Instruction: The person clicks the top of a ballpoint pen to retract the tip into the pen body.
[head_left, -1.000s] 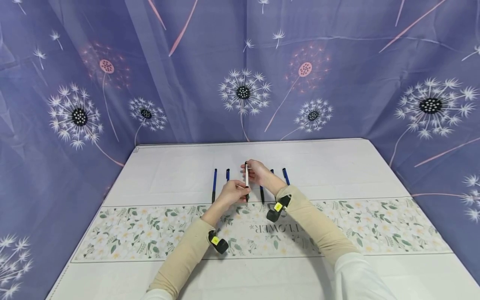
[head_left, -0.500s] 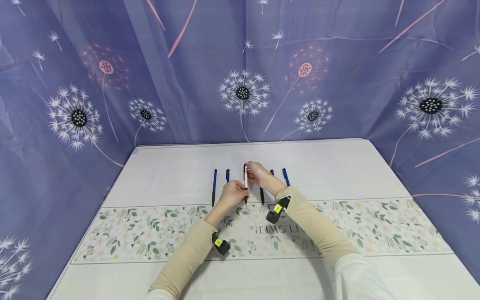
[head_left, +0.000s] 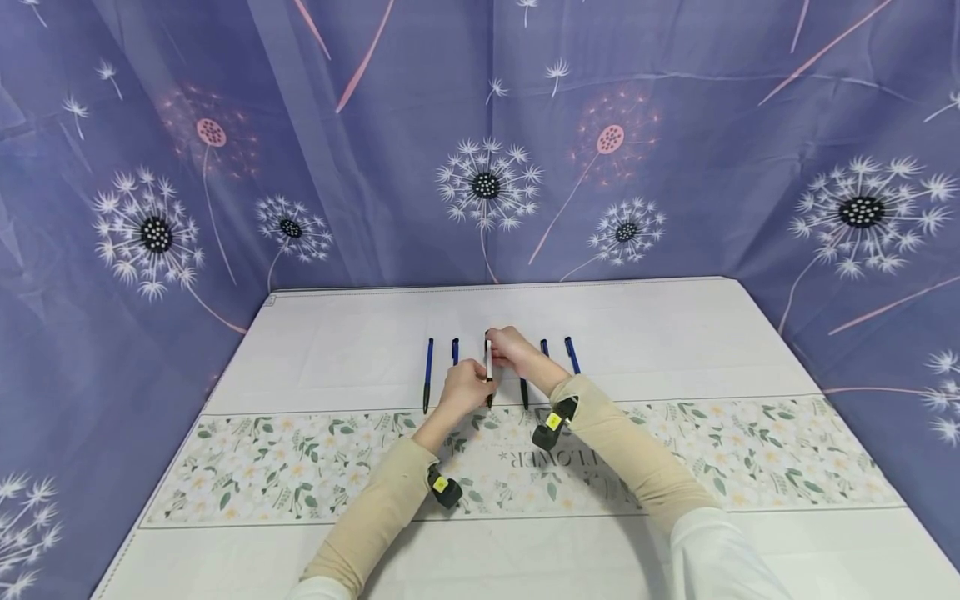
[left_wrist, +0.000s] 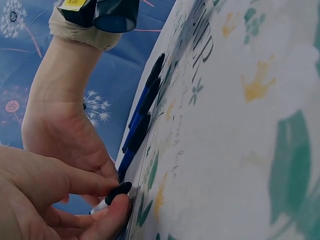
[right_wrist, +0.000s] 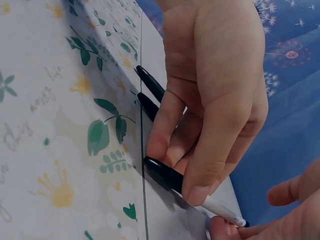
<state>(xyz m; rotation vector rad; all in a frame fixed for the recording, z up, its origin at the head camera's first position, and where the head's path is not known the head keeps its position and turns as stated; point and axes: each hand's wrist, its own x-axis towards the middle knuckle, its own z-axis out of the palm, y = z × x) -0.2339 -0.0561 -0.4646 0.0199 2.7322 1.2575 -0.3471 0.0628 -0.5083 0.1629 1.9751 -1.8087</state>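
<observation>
A white pen (head_left: 489, 360) with a black grip lies lengthwise between both hands, low over the white cloth. My left hand (head_left: 465, 386) pinches its near end; in the right wrist view, that thumb and finger press on the black grip (right_wrist: 164, 173). At the far end, my right hand (head_left: 516, 347) holds the pen by its white barrel near the dark end, partly hidden behind the fingers. Blue pens with black grips lie on either side: two to the left, the outer blue pen (head_left: 428, 375) fully visible, and several to the right, including the outermost blue pen (head_left: 572, 354).
The table carries a white cloth (head_left: 637, 325) with a floral printed band (head_left: 300, 458) across it. A purple dandelion curtain (head_left: 390, 167) hangs behind and at both sides. Each wrist wears a black camera, such as the right one (head_left: 551, 429).
Both hands have shifted slightly left with the white pen, and its far end has come a little nearer and lower. The blue pens lie where they were.
</observation>
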